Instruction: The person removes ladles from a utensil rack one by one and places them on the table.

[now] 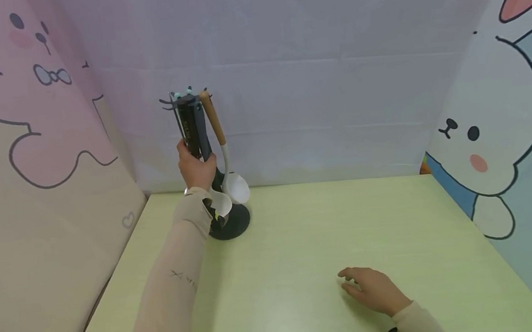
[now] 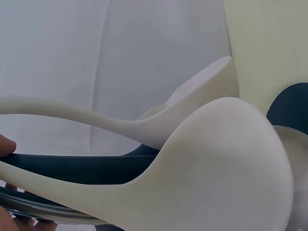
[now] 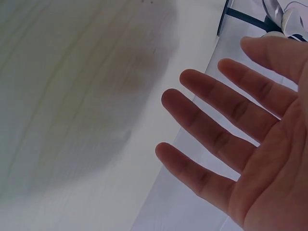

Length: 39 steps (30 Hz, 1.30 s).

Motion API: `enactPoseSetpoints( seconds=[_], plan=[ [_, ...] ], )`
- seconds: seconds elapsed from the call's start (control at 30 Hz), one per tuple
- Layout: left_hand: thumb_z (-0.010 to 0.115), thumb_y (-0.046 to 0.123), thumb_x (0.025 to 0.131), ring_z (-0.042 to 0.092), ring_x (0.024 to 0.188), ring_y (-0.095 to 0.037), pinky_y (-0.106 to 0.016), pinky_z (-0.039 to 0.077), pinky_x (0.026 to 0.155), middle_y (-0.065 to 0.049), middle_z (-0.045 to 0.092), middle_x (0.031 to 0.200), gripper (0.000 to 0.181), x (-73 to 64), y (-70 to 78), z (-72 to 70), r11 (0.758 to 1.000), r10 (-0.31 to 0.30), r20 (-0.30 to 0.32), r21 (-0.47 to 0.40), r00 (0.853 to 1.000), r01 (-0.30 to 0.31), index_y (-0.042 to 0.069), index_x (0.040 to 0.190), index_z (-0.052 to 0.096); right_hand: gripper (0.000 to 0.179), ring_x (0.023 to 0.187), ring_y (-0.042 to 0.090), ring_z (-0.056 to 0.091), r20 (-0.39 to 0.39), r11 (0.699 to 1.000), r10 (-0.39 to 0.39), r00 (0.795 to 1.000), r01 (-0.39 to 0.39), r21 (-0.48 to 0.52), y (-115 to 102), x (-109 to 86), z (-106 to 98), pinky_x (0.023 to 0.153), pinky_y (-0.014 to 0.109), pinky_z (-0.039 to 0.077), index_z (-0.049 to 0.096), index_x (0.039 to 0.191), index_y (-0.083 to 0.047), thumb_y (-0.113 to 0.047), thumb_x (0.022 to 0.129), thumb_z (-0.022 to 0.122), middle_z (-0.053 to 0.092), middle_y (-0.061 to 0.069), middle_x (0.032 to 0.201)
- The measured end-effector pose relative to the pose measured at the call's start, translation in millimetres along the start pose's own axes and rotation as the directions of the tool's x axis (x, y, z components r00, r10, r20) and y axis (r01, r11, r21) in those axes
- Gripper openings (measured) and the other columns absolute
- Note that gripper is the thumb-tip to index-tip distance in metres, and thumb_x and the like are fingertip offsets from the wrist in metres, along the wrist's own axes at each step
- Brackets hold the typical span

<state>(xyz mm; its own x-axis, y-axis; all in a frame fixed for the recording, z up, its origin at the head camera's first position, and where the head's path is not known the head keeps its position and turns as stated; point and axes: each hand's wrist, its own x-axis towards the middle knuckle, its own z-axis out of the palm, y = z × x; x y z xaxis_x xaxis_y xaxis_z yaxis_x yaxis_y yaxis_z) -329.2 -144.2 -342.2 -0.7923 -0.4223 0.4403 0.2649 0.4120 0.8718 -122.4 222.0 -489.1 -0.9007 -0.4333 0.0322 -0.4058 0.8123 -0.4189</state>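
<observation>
My left hand (image 1: pixel 197 168) reaches far forward and grips a dark utensil stand (image 1: pixel 230 227) around its middle, with hanging handles bunched in the grasp. From the stand's top hooks hangs a white ladle (image 1: pixel 237 189) with a wooden handle. A second white utensil head (image 1: pixel 221 203) hangs beside it, large in the left wrist view, where a metal utensil (image 2: pixel 294 168) shows partly behind it. The round base is at the table's back left. My right hand (image 1: pixel 373 288) hovers over the table at front right, holding nothing, its fingers spread and slightly bent.
The pale yellow-green table (image 1: pixel 311 236) spreads between the hands. A plain pale curtain (image 1: pixel 289 105) hangs behind its back edge. Cartoon-printed sheets line the left side and the right side, with a rabbit (image 1: pixel 500 149) on the right one.
</observation>
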Motion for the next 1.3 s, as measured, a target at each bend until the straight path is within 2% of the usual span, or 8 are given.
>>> enactPoseSetpoints(
  seconds=[0.13, 0.37, 0.67, 0.87, 1.07, 1.3],
  plan=[
    [0.068, 0.007, 0.086, 0.057, 0.1, -0.037, -0.051, 0.046, 0.089, -0.026, 0.059, 0.122, 0.065, -3.1, 2.2, -3.3, 1.0, -0.007, 0.007, 0.009, 1.0, 0.007, 0.004, 0.144, 0.039, 0.023, 0.089, 0.023, 0.068, 0.012, 1.0, 0.014, 1.0, -0.014, 0.017, -1, -0.6, 0, 0.072, 0.041, 0.056, 0.069, 0.114, -0.006, -0.017, 0.094, 0.068, 0.071, 0.007, 0.105],
    [0.068, 0.008, 0.088, 0.057, 0.097, -0.036, -0.05, 0.047, 0.088, -0.027, 0.06, 0.119, 0.063, -6.4, 5.0, -7.1, 1.0, 0.008, 0.014, 0.01, 1.0, -0.008, 0.003, 0.143, 0.04, 0.023, 0.088, 0.023, 0.068, 0.015, 1.0, 0.013, 1.0, -0.013, 0.018, -1, -0.3, 0, 0.072, 0.041, 0.056, 0.069, 0.114, -0.006, -0.016, 0.094, 0.067, 0.071, 0.007, 0.105],
    [0.07, 0.006, 0.085, 0.06, 0.109, -0.042, -0.052, 0.047, 0.096, -0.029, 0.061, 0.122, 0.063, -9.5, 5.1, -13.3, 0.999, 0.052, 0.017, 0.011, 0.999, -0.052, -0.003, 0.141, 0.043, 0.025, 0.088, 0.025, 0.068, 0.056, 0.996, 0.033, 0.998, -0.037, 0.078, 1, 0.3, 3, 0.073, 0.044, 0.056, 0.068, 0.116, -0.006, -0.02, 0.095, 0.067, 0.072, 0.006, 0.102],
    [0.07, 0.003, 0.085, 0.061, 0.109, -0.042, -0.053, 0.049, 0.095, -0.029, 0.061, 0.122, 0.061, -14.8, 6.9, -17.9, 0.997, 0.074, 0.063, 0.013, 0.995, -0.075, -0.005, 0.139, 0.043, 0.025, 0.087, 0.024, 0.068, 0.056, 0.996, 0.024, 0.998, -0.029, 0.085, 3, -1.4, 7, 0.072, 0.044, 0.056, 0.068, 0.116, -0.006, -0.02, 0.096, 0.066, 0.072, 0.005, 0.101],
    [0.071, 0.001, 0.084, 0.061, 0.109, -0.043, -0.054, 0.05, 0.092, -0.03, 0.061, 0.121, 0.061, -27.8, 15.1, -27.1, 0.993, 0.119, 0.119, -0.003, 0.986, -0.119, -0.006, 0.138, 0.044, 0.024, 0.086, 0.024, 0.068, 0.047, 0.998, 0.011, 0.999, -0.014, 0.064, 2, -0.6, 5, 0.072, 0.043, 0.056, 0.069, 0.115, -0.006, -0.019, 0.095, 0.066, 0.072, 0.005, 0.101],
    [0.072, -0.003, 0.082, 0.064, 0.106, -0.042, -0.054, 0.054, 0.086, -0.03, 0.062, 0.116, 0.058, -54.0, 26.9, -40.0, 0.987, 0.156, 0.196, -0.058, 0.968, -0.147, -0.008, 0.133, 0.045, 0.025, 0.086, 0.024, 0.068, 0.059, 0.996, 0.025, 0.998, -0.03, 0.081, 2, -0.3, 2, 0.071, 0.042, 0.056, 0.068, 0.116, -0.005, -0.019, 0.096, 0.066, 0.072, 0.006, 0.102]
  ],
)
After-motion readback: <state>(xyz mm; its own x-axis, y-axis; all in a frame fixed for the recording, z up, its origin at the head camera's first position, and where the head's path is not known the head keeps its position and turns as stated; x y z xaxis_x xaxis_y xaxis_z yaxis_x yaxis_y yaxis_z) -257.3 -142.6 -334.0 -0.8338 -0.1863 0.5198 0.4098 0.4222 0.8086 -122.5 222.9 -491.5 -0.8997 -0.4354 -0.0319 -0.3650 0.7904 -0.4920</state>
